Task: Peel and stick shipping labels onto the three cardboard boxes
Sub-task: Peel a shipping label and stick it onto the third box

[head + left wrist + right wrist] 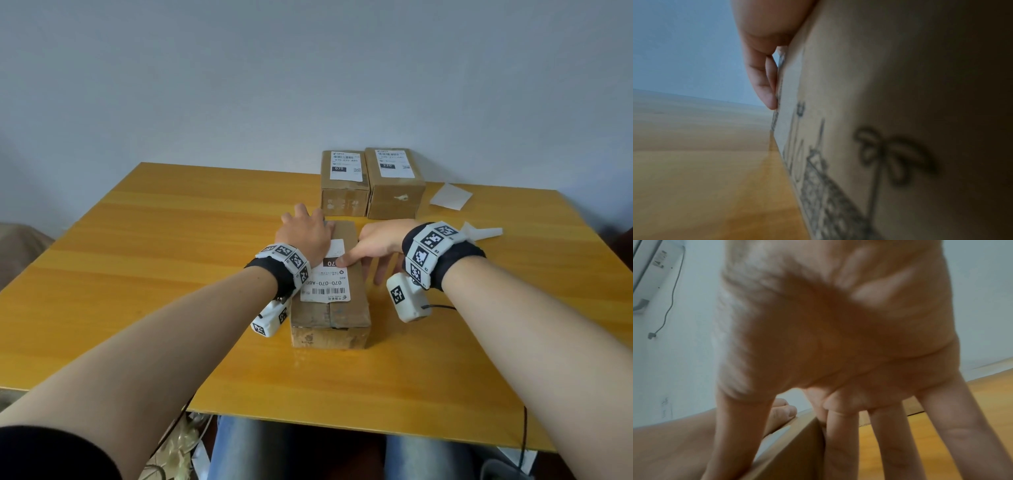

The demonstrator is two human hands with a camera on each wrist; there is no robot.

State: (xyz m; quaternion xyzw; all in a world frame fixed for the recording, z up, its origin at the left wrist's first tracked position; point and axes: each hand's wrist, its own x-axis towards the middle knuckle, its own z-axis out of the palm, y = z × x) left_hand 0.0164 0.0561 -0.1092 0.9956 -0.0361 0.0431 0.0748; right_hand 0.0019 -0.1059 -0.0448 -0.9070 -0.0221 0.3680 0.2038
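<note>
The near cardboard box (330,291) lies on the counter (137,274), its label (327,277) pressed flat by the left hand (303,236) and right hand (375,248), fingers (346,261) extended, nothing grasped.

Yellow wooden table (171,274), grey wall (239,85)

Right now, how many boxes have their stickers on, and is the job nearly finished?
Two boxes at the back, the back left box and the back right box, already wear labels. The near box has its label on top; the left hand lies flat on it and the right hand presses it with the thumb. Only that smoothing looks left.
</note>
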